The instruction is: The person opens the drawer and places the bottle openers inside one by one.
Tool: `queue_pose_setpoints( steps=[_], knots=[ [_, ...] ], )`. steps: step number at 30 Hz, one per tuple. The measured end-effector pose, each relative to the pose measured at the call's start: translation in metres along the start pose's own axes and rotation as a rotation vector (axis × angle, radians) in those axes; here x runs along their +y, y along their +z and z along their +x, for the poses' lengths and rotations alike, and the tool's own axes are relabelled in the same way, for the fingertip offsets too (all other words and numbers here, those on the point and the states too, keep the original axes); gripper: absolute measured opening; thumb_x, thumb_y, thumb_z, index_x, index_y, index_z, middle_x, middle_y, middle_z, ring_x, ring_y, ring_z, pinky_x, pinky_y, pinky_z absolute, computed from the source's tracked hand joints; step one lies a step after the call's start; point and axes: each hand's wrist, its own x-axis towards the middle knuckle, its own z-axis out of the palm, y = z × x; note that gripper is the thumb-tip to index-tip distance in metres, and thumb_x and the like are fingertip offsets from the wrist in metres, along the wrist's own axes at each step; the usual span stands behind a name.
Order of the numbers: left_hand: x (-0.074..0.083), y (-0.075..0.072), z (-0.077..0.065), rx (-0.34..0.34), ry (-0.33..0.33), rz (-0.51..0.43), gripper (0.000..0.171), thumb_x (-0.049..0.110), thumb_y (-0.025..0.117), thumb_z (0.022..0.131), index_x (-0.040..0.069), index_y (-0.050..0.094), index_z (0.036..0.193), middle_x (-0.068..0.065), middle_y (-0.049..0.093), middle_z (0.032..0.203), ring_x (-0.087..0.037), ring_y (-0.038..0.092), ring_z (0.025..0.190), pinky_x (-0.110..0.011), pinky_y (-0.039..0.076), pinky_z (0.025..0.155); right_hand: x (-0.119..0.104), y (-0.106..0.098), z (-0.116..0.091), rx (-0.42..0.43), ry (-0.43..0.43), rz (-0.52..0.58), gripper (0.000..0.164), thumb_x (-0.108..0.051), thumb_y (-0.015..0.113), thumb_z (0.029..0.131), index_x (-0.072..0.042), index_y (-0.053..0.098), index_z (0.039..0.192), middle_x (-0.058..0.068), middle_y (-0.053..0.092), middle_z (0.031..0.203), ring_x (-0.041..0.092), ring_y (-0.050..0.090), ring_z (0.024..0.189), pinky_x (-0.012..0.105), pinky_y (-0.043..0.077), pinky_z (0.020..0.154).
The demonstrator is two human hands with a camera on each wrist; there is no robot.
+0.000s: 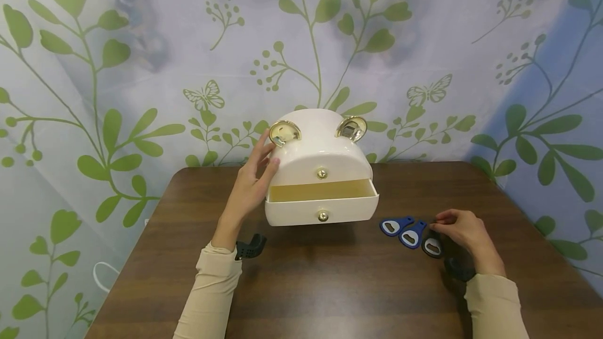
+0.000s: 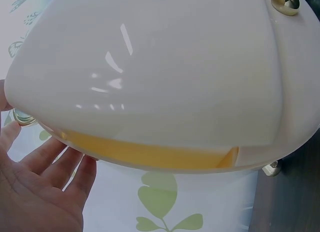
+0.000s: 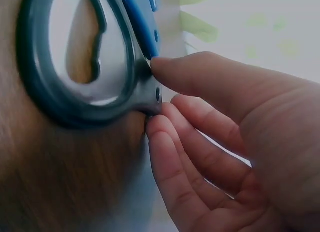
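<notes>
Free tabletop (image 1: 339, 286) before the jutting drawer (image 1: 294, 214)

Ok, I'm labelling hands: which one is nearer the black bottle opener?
Right. The right hand pinches the black bottle opener; the left hand is farther left, against the white drawer box.

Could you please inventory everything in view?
Wood-grain table: one, brown, below
Domed drawer box: one, white, centre
Pulled-out lower drawer: one, white, box front
Curved shiny ears: two, gold, box top
Round knobs: two, gold, box front
Teardrop bottle openers: two, blue, table's right
Teardrop bottle opener: one, black, alongside
Leaf-print backdrop: one, pale, green, behind
Thin cable: one, white, far left
Wrist devices: two, black, either side
Long sleeves: two, beige, below
Left hand: one, touching box
Right hand: one, pinching black opener
</notes>
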Motion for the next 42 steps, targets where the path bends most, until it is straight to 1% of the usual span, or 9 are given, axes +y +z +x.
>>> queue_pose_setpoints(
  steps=[5,14,20,26,30,33,38,41,42],
  knots=[
    [0.000,0.000,0.001,0.001,0.005,0.001,0.066,0.035,0.055,0.108,0.049,0.020,0.162,-0.004,0.048,0.157,-0.023,0.044,0.147,-0.049,0.036,0.122,-0.007,0.004,0.001,0.016,-0.003,-0.005,0.047,-0.031,0.080,0.090,0.009,0.069,0.112,0.021,0.075,0.098,0.043,0.068,0.094,0.059,0.054,0.085],
    [-0.002,-0.001,0.001,-0.002,0.007,-0.001,0.066,0.034,0.055,0.108,0.048,0.020,0.162,-0.005,0.048,0.157,-0.027,0.045,0.146,-0.052,0.038,0.121,-0.015,0.010,0.004,0.038,0.012,-0.044,0.042,-0.029,0.080,0.088,0.007,0.071,0.106,0.020,0.075,0.094,0.043,0.068,0.094,0.058,0.052,0.084],
    [-0.003,-0.002,0.001,-0.003,0.003,-0.001,0.066,0.034,0.055,0.108,0.049,0.020,0.162,-0.005,0.048,0.157,-0.029,0.046,0.146,-0.056,0.041,0.118,-0.018,0.013,0.005,0.062,0.004,-0.058,0.034,-0.028,0.080,0.086,0.002,0.074,0.102,0.014,0.076,0.090,0.042,0.068,0.094,0.055,0.052,0.080],
    [-0.003,-0.002,0.001,-0.009,0.000,-0.004,0.066,0.034,0.054,0.108,0.048,0.020,0.162,-0.006,0.047,0.158,-0.031,0.045,0.146,-0.057,0.042,0.116,-0.018,0.016,0.006,0.068,0.000,-0.052,0.034,-0.028,0.080,0.084,0.000,0.075,0.102,0.013,0.077,0.092,0.043,0.067,0.097,0.057,0.052,0.082],
    [-0.004,-0.002,0.002,-0.015,-0.003,-0.001,0.066,0.035,0.054,0.108,0.049,0.019,0.162,-0.006,0.046,0.158,-0.032,0.045,0.146,-0.058,0.043,0.115,-0.017,0.017,0.005,0.087,0.003,-0.040,0.033,-0.027,0.080,0.085,0.001,0.075,0.104,0.015,0.076,0.095,0.041,0.067,0.094,0.054,0.054,0.078],
    [-0.004,-0.002,0.003,-0.013,0.000,0.001,0.066,0.036,0.055,0.108,0.050,0.019,0.162,-0.005,0.047,0.158,-0.031,0.046,0.146,-0.058,0.043,0.115,-0.018,0.017,0.005,0.130,-0.012,-0.022,0.033,-0.024,0.080,0.086,0.002,0.075,0.106,0.019,0.076,0.098,0.041,0.068,0.092,0.053,0.055,0.076],
    [-0.006,-0.002,0.004,-0.012,0.004,0.001,0.066,0.036,0.055,0.108,0.050,0.019,0.162,-0.005,0.047,0.158,-0.031,0.045,0.146,-0.057,0.042,0.116,-0.023,0.016,0.004,0.207,-0.054,0.003,0.031,-0.020,0.080,0.087,0.001,0.075,0.109,0.022,0.075,0.103,0.042,0.069,0.095,0.056,0.055,0.080],
    [-0.006,-0.002,0.004,-0.014,0.003,0.000,0.066,0.036,0.054,0.108,0.050,0.019,0.162,-0.005,0.047,0.157,-0.031,0.045,0.146,-0.057,0.041,0.117,-0.028,0.015,0.003,0.249,-0.069,0.025,0.030,-0.019,0.079,0.088,0.000,0.076,0.111,0.023,0.075,0.105,0.042,0.070,0.097,0.055,0.056,0.080],
    [-0.006,-0.002,0.004,-0.014,0.003,0.001,0.066,0.036,0.054,0.108,0.050,0.019,0.162,-0.005,0.047,0.157,-0.030,0.045,0.146,-0.057,0.041,0.117,-0.030,0.015,0.003,0.266,-0.073,0.028,0.029,-0.018,0.078,0.088,-0.001,0.076,0.111,0.022,0.076,0.105,0.041,0.071,0.097,0.051,0.057,0.079]
  ],
)
